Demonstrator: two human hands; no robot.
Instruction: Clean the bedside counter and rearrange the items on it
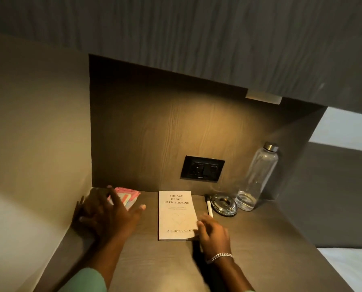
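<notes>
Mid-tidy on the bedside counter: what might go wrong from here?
1. The right hand at the book sits near the pen; sliding the book rightward may roll it.
2. The glass bottle stands upright beside the metal ashtray; a nudge could topple it.
3. The left hand is blurred, so its hold on the pink stack is unclear.

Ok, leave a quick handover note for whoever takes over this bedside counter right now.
Left hand: open, spread by the pink folded cloth at the back left, holding nothing.
Right hand: open, fingers at the lower right corner of the book.
Counter: book flat in the middle; marker beside the metal ashtray; bottle upright at the back right.
Done: items look lined up along the back.
Left: cannot tell whether wiping is finished; check.
</notes>
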